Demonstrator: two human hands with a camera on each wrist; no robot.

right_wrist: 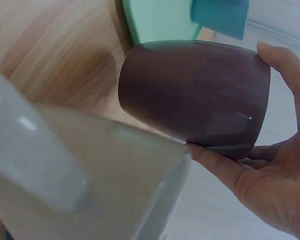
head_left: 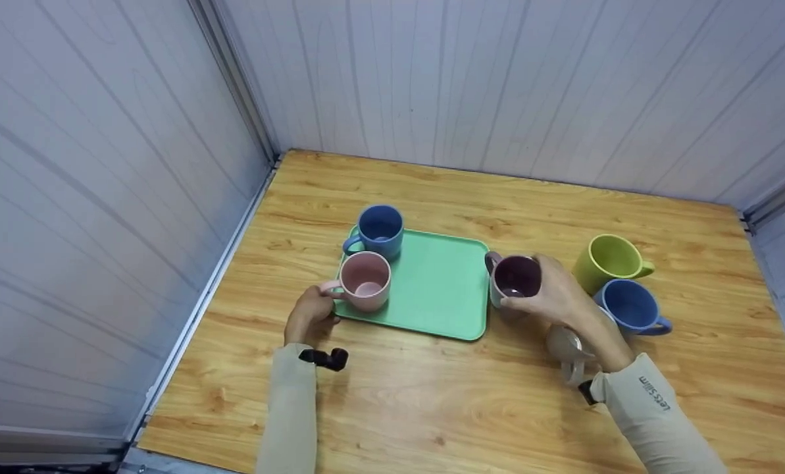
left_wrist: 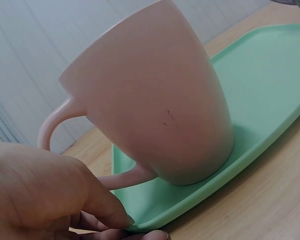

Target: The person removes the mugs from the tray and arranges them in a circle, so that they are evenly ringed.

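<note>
Overhead and behind, white plank-patterned wall panels (head_left: 431, 79) close off the far side. Below them, wood-grained desk (head_left: 431, 401). On it, one flat rectangular light-green tray (head_left: 438, 283) with a low raised rim; right half bare.

Mugs next. On the tray's left end: a matte blue mug (head_left: 380, 234) at the far corner, a matte pink mug (head_left: 366, 283) just in front, handle pointing left. Right of the tray: a yellow-green mug (head_left: 606, 260), a second blue mug (head_left: 632, 306) just in front of it, and a pale glossy mug (head_left: 561, 345) partly hidden under the forearm. Between that cluster and the tray, close beside the tray's right edge, a glossy dark purple mug (right_wrist: 190, 95), roughly upright, handle toward the tray. Cannot tell whether it touches the rim.

Handling, my judgement: keep the purple mug level, lift its base above the rim before any crossing, mind the leading handle, and keep the forearm off the pale mug. A steady tray helps; avoid knocking the pink handle.

Grip, right hand (head_left: 558, 293): thumb and fingers spread about the width of the mug's mouth, pinching the purple mug near its rim. Grip, left hand (head_left: 312, 308): nearly closed, pinching the tray's near-left corner, under the pink handle; cannot tell whether it touches that handle.
</note>
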